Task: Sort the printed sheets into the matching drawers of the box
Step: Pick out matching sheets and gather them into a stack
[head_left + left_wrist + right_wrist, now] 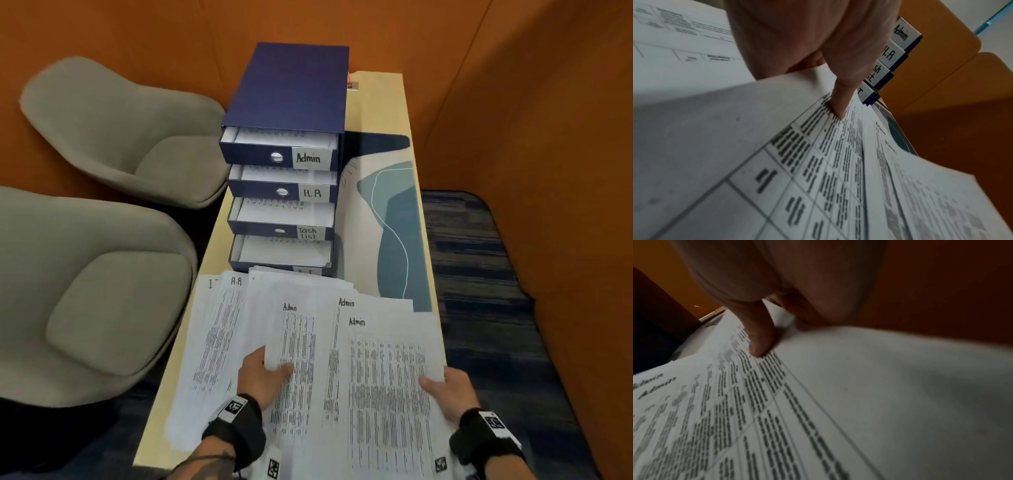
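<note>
On the table before the box [284, 113] | we pinch fanned Admin sheets [383, 377], left hand [262, 375] and right hand [448, 390] fingers clamped on opposite edges | headings readable; Admin drawer [277, 156] ajar.

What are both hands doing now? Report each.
Left hand: pinching an Admin sheet.
Right hand: gripping another Admin sheet.

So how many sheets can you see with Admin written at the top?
3. One sheet pinched by the left hand, one peeking out behind at centre, and one in front, gripped by the right hand. More may lie hidden underneath.
</note>
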A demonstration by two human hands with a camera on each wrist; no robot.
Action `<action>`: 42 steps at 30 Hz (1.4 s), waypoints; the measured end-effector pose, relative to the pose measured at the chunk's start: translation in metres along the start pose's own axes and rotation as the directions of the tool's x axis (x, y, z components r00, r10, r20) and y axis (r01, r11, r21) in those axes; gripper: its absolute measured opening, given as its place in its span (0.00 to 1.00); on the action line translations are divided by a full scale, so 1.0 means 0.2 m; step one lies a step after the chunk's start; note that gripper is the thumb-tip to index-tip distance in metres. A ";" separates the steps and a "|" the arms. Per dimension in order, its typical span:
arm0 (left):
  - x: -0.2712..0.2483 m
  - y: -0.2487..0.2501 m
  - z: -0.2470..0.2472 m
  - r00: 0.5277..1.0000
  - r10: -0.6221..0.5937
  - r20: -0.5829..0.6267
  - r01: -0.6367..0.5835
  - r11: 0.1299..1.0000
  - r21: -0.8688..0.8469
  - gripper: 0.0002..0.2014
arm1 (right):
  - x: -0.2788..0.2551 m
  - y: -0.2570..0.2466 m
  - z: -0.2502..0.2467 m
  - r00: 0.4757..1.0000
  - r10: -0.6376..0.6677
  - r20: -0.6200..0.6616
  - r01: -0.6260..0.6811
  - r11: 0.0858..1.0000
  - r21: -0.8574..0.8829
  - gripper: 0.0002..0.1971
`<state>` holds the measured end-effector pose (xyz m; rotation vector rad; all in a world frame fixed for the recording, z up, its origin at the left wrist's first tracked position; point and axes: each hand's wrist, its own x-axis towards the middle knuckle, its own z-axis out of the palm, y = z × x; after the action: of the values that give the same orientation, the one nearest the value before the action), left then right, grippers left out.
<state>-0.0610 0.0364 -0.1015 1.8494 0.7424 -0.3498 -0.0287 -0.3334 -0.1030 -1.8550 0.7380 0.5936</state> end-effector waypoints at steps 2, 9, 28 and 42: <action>0.01 -0.01 -0.01 0.999 -0.018 -0.028 0.019 0.998 0.064 0.21 | 0.01 0.01 -0.02 1.000 0.018 -0.010 -0.017 1.000 0.015 0.08; -0.14 0.19 0.08 0.940 0.338 -0.043 -0.287 0.852 0.439 0.41 | -0.01 -0.01 -0.02 0.998 -0.018 0.059 0.009 0.991 0.136 0.12; -0.02 0.23 0.17 0.991 0.039 0.124 -0.025 0.993 -0.114 0.25 | -0.01 -0.13 -0.06 0.988 -0.145 -0.048 0.151 0.974 0.169 0.08; -0.12 0.28 0.22 0.986 -0.040 0.159 0.086 0.953 -0.291 0.20 | 0.00 -0.14 -0.02 0.987 -0.076 0.142 0.014 0.918 0.395 0.32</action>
<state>-0.0392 -0.0248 -0.0647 1.5009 0.7090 -0.3927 -0.0076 -0.3288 -0.0832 -1.4325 0.6550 0.5096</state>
